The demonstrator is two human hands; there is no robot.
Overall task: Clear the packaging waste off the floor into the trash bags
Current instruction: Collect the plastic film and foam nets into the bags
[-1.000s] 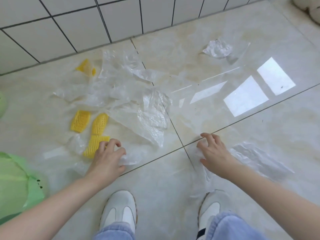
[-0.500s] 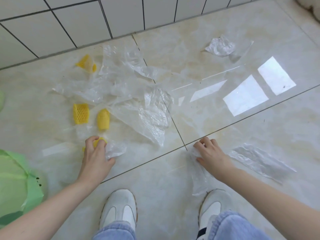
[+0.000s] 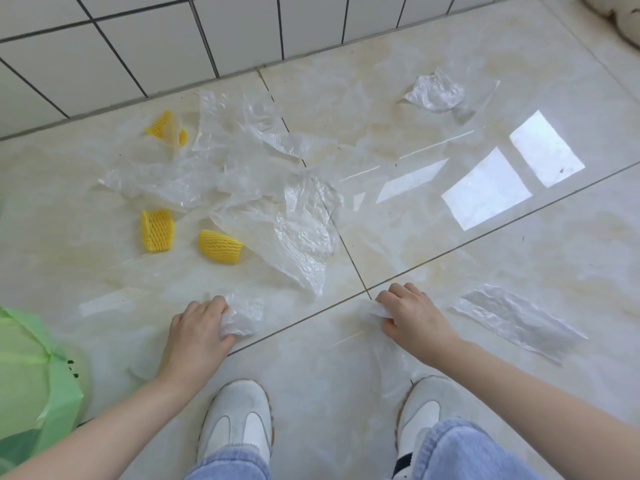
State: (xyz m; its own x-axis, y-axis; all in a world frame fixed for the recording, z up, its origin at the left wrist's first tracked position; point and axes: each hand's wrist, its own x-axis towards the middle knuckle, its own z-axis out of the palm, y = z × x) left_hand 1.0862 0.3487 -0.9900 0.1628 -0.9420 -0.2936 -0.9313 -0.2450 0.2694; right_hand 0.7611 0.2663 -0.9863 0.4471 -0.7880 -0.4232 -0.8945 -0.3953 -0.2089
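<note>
Packaging waste lies on the beige tiled floor. My left hand (image 3: pixel 197 329) is closed on a crumpled wad of clear plastic (image 3: pixel 244 315) just ahead of my left shoe. My right hand (image 3: pixel 410 317) pinches the edge of a thin clear film (image 3: pixel 370 308) that trails back toward my right shoe. Two yellow foam nets (image 3: pixel 156 230) (image 3: pixel 220 246) lie ahead of my left hand, and a third (image 3: pixel 166 130) sits near the wall. A pile of clear plastic sheets (image 3: pixel 263 192) spreads across the middle. The green trash bag (image 3: pixel 31 375) stands at my left.
A crumpled clear bag (image 3: pixel 434 93) lies far right near the wall, and a flat plastic strip (image 3: pixel 516 318) lies right of my right hand. The white tiled wall (image 3: pixel 173 36) bounds the far side. My white shoes (image 3: pixel 239 414) (image 3: pixel 420 419) stand just behind my hands.
My left hand pulled back toward me, bunching clear plastic; the yellow net it covered is out of sight. My right hand closed on the film's edge and drew it back slightly.
</note>
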